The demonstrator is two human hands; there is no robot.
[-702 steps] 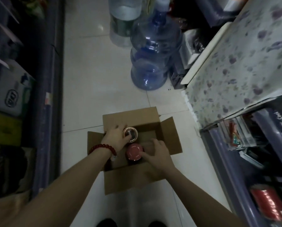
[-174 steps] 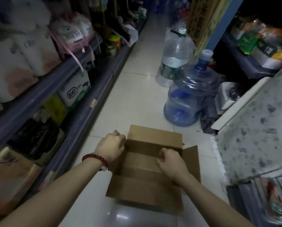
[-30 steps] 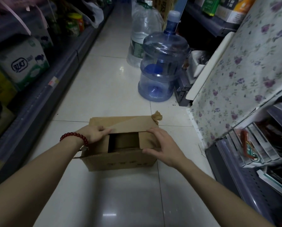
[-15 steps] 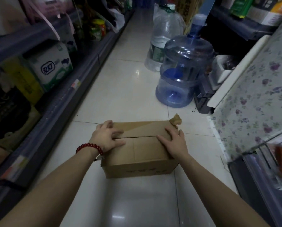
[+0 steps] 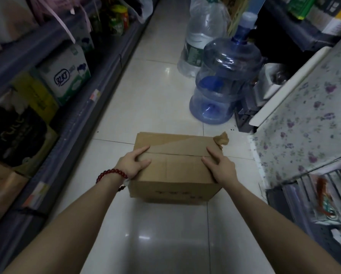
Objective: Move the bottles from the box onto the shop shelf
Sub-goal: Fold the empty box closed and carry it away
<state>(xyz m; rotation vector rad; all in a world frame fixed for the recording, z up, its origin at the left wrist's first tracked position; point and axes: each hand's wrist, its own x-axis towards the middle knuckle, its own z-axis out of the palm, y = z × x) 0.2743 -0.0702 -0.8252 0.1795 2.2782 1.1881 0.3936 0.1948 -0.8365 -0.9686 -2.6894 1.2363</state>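
Your fingers [image 5: 144, 150] on the left hand [image 5: 132, 165] are spread and lie flat across the top left of the closed brown cardboard box [image 5: 175, 180], the thumb curling over the near left edge. On the right hand [image 5: 222, 168] your fingers [image 5: 210, 152] are spread too, pressed flat on the top right of the box, with the palm over its right edge. Neither hand pinches anything; both simply press on the folded flaps, which meet in a seam running between your two hands. A string of dark red beads [image 5: 111, 174] circles your left wrist.

The box sits on the pale glossy tiled floor [image 5: 155, 99] in the middle of the aisle, its flaps shut, so you cannot tell from here what is inside it, and no task bottles show. A torn scrap of brown tape [image 5: 222, 139] sticks up from its far right corner.

Beyond the box, to the right, stands a large blue translucent water jug [image 5: 223, 84], and just behind it a clear plastic water bottle with a green label [image 5: 201, 36]. Along your left runs the grey metal shop shelf [image 5: 80, 107], carrying a white and green printed carton [image 5: 66, 76] and a yellow pack [image 5: 35, 95] beside it. At your right a white cloth with purple flowers [image 5: 308, 119] covers a counter, with packaged goods on the lower rack beneath it.
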